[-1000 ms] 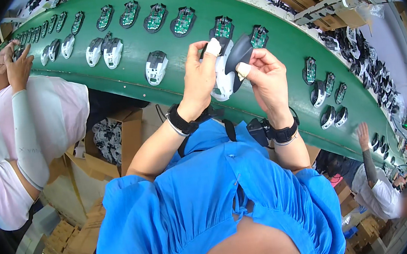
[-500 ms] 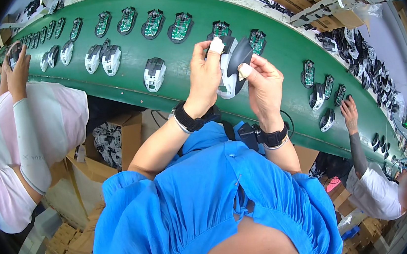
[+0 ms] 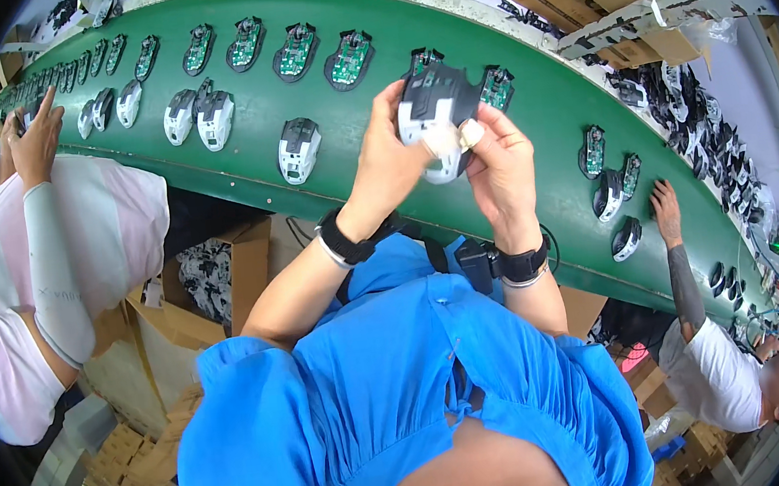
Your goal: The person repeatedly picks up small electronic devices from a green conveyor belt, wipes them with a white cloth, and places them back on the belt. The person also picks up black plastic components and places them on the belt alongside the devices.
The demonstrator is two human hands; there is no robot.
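Note:
Both my hands hold one computer mouse (image 3: pixel 433 115), white with a black top, above the green conveyor belt (image 3: pixel 495 165). My left hand (image 3: pixel 388 158) grips its left side from below. My right hand (image 3: pixel 498 165) pinches its lower right end with thumb and fingers. Both wrists wear black bands. Just behind the mouse lie open mouse bases with green circuit boards (image 3: pixel 497 87).
More white mouse bodies (image 3: pixel 300 148) and circuit-board bases (image 3: pixel 295 52) lie along the belt. A person in pink (image 3: pixel 49 260) works at my left, another in white (image 3: pixel 706 362) reaches to the belt at my right. Cardboard boxes (image 3: pixel 222 279) stand under the belt.
I have turned the mouse in my hands and raised it slightly; the belt's parts have slid along. The person at right has put a hand on the belt.

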